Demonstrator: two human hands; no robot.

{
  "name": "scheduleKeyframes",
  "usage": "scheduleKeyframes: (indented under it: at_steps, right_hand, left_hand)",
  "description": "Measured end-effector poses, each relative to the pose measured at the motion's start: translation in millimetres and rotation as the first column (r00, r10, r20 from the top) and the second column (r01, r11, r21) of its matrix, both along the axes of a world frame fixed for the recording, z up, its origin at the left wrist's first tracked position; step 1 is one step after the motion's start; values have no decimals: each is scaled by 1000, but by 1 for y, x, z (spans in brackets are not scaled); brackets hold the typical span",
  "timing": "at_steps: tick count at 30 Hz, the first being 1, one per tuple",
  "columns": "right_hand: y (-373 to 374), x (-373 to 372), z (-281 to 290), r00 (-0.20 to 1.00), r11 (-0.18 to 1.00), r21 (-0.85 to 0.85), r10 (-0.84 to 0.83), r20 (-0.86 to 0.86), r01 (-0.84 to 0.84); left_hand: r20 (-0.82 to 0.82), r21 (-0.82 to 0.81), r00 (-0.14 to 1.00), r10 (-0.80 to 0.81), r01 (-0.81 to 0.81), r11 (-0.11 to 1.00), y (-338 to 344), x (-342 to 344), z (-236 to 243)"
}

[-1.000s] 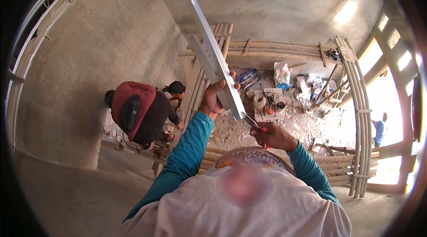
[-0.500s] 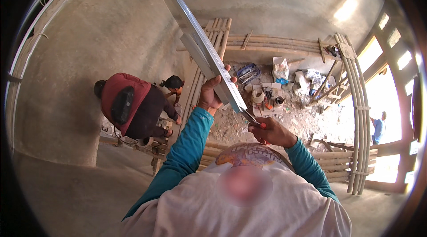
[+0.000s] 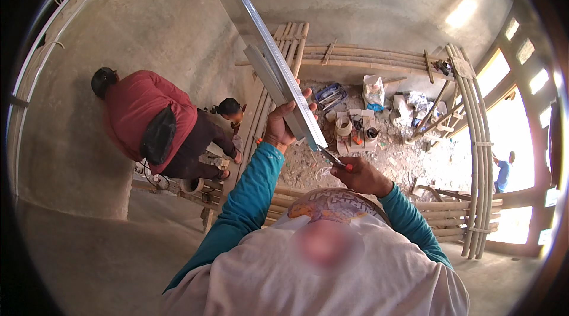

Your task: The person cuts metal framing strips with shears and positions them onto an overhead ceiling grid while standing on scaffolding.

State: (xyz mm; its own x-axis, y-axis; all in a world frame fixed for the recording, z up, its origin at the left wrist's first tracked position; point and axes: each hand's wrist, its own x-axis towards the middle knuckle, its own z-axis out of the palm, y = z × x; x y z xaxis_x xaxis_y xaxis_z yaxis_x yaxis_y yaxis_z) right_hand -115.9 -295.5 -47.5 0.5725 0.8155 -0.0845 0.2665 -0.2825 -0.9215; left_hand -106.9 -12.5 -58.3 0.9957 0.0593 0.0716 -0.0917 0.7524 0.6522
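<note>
My left hand grips two long silver metal profiles, the perforated strip lying along a plainer channel, both slanting up and leftward. My right hand is closed on a red-handled cutting tool, probably snips, whose metal jaws meet the lower end of the profiles. Exactly where the jaws bite is too small to make out.
Bamboo scaffold platforms surround rubble, a blue toolbox, buckets and sacks below. At left, a person in red bends beside another person. A person in blue stands in the bright opening at right.
The profiles' upper end has swung a little left since a second ago, with both my hands still gripping. The person in red has moved leftward and up along the wall.
</note>
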Motion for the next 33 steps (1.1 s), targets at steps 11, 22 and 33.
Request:
scheduleKeyframes:
  at_steps: [11,22,33]
  right_hand:
    - [2,-5,-43,991,994,-57,-86,102,92]
    - [-11,0,-53,993,983,-175,-35,110,54]
    - [-4,15,-52,961,962,-7,-272,-55,272]
  left_hand:
    - [-192,294,977,90,-31,955,4,1,-1]
    - [-193,288,976,101,-42,957,12,4,-23]
    - [-114,73,945,308,-301,951,-18,11,-5]
